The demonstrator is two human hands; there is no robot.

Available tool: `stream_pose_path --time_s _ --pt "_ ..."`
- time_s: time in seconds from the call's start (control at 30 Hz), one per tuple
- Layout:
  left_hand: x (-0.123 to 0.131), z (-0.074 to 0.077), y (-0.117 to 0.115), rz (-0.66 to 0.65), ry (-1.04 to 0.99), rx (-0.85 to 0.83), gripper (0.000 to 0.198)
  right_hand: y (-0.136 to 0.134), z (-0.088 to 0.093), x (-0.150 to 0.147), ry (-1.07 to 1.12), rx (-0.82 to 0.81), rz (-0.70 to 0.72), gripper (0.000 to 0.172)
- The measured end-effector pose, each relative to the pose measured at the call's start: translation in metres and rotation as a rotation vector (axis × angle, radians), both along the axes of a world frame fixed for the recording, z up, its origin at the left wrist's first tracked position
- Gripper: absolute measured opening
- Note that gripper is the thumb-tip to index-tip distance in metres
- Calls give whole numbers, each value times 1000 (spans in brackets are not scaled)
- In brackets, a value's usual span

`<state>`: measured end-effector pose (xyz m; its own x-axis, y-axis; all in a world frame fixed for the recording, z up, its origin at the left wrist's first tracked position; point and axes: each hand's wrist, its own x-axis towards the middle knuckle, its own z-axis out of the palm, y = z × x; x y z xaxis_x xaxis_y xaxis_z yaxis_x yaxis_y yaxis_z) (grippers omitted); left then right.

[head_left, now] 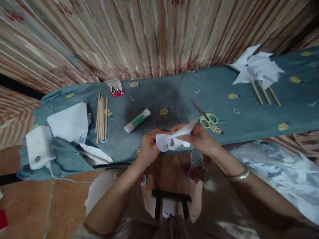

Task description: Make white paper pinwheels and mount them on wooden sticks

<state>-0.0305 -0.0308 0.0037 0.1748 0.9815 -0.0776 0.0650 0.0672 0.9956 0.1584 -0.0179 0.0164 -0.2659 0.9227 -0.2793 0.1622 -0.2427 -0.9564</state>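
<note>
Both my hands hold a piece of white folded paper [171,139] over the near edge of a table covered in grey-blue cloth [174,96]. My left hand [149,146] grips its left side with fingers curled. My right hand [199,137] pinches its right side, where a flap sticks up toward the green-handled scissors [206,118]. A glue stick [137,120] lies on the cloth just beyond my left hand.
Several wooden sticks [101,116] and white paper sheets [68,121] lie at the left, beside a white box [38,146]. A small red box of pins [116,89] sits at the back. Finished paper pinwheels on sticks [258,71] lie at the right. Striped curtain behind.
</note>
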Motion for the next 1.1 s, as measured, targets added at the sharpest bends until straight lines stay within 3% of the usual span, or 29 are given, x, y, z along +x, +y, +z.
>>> stream_pose_path --time_s 0.2,0.37,0.53,0.7,0.9,1.1 --pt "-12 -5 -6 -103 98 -45 24 22 16 12 4 -176 78 33" --pt "-7 -5 -32 -179 -112 -377 36 42 29 19 -71 -317 210 26" --pt "10 -12 -63 -170 -335 -638 44 46 18 11 -225 -362 407 22" --pt "17 -19 -72 -87 -402 -725 46 51 10 1 -416 -269 543 22" --pt "14 -19 -63 3 -413 -689 42 74 15 -11 -631 -34 641 19" --pt "16 -25 -62 55 -551 -751 48 92 14 -23 -745 -20 760 14"
